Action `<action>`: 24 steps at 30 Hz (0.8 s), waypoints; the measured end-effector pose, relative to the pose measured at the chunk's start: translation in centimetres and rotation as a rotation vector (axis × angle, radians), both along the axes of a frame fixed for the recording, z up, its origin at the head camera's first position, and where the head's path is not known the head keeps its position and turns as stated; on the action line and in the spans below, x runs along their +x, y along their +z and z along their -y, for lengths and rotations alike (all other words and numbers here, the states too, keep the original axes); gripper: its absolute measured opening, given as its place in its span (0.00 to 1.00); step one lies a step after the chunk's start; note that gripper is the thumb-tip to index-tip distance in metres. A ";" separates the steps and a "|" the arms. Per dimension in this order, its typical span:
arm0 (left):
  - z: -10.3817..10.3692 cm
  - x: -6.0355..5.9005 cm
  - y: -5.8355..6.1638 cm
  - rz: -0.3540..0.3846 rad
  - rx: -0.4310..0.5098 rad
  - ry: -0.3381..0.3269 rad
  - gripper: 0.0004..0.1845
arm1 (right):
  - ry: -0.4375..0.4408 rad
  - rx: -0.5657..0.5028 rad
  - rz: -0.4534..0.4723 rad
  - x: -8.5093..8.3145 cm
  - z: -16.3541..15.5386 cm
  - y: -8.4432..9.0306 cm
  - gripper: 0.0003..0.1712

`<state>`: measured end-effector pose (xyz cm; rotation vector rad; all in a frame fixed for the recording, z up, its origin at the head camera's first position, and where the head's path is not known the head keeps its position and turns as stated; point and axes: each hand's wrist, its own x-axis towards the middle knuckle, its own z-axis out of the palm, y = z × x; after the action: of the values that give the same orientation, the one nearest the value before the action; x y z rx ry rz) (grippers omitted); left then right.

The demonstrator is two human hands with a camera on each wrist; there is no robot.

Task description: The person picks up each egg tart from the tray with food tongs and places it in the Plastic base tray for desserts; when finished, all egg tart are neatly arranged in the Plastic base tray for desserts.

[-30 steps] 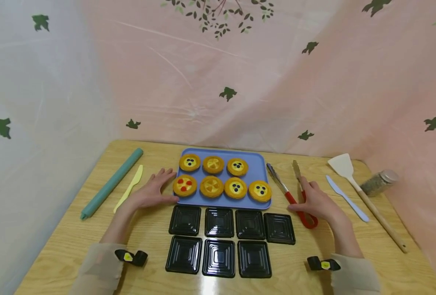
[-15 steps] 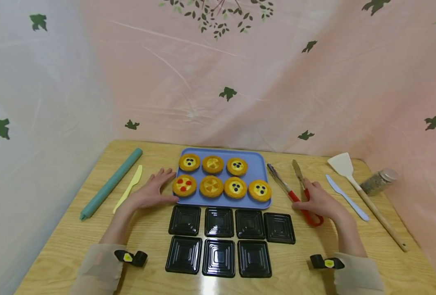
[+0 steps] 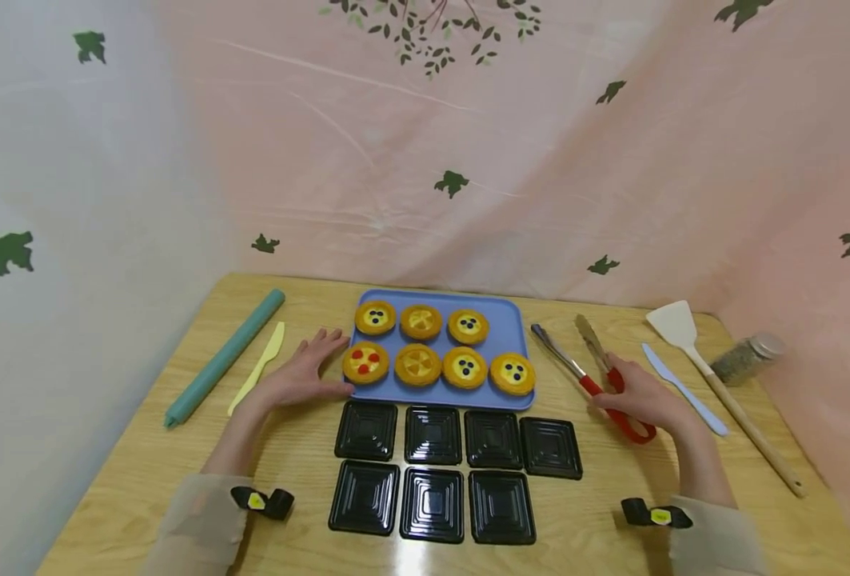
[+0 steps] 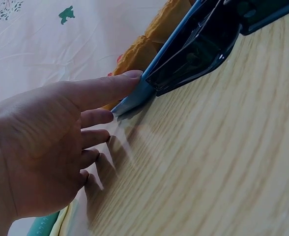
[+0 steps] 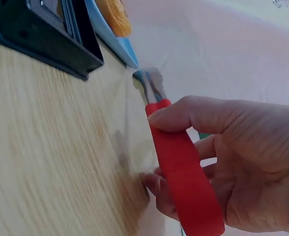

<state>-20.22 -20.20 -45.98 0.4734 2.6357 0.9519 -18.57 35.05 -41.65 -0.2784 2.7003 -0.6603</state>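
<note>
Tongs [image 3: 597,382] with red handles lie on the wooden table [image 3: 144,448] to the right of the blue tray [image 3: 505,330], their steel tips pointing away from me toward the back edge. My right hand [image 3: 644,400] grips them: in the right wrist view the thumb curls over one red arm [image 5: 184,172] and the fingers wrap beneath it. My left hand [image 3: 297,376] lies flat at the tray's left edge, fingers loosely spread, thumb tip touching the tray's near corner [image 4: 134,96].

Room is tight at the front, where seven black square containers [image 3: 432,468] sit just before the tray in two rows. Right of my hand lie a pale blue knife [image 3: 684,390] and a wooden-handled spatula [image 3: 712,384], with a spice jar [image 3: 744,358] near the table's right edge. On the left, a yellow knife [image 3: 257,378] and a teal rolling pin [image 3: 225,358] lie well apart from the tray. Seven tarts [image 3: 419,364] fill the tray.

Compared with a second ago, my right hand has closed further round the handles and the tongs have slid a little to the right; the left hand has stayed put.
</note>
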 end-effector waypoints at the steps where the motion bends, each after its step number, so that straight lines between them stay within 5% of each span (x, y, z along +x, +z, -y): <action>1: -0.1 0.0 0.0 0.004 0.004 -0.001 0.52 | 0.001 -0.002 0.013 0.0 -0.3 0.2 0.53; 8: -0.1 0.1 -0.2 0.006 0.002 0.009 0.51 | 0.005 -0.006 0.059 -0.7 -2.0 2.2 0.50; 24: -0.2 0.0 -0.1 -0.032 -0.004 -0.013 0.50 | 0.119 0.020 -0.048 -2.6 -3.0 6.9 0.40</action>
<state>-20.27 -19.99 -46.04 0.5078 2.6595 0.9420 -21.14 38.07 -34.71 -0.4515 2.7091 -0.5994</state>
